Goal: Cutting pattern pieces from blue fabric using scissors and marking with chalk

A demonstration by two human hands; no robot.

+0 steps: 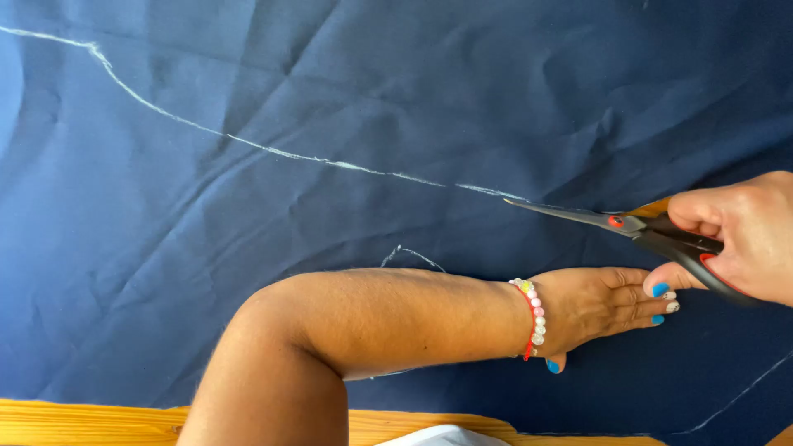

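Flat, left fingers (640,301) press fabric (330,99); right grip scissors (628,223).

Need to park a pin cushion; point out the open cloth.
Free: the blue fabric above the chalk line, and left of the bent forearm. Crowded: at right, where the left hand presses beside the scissors in the right hand.

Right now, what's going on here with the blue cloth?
A person is cutting dark blue fabric spread over a wooden table. The right hand holds scissors, whose blades lie at the end of a white chalk line that curves across the cloth. The left hand, with a beaded bracelet at the wrist, lies flat on the fabric just below the scissors.
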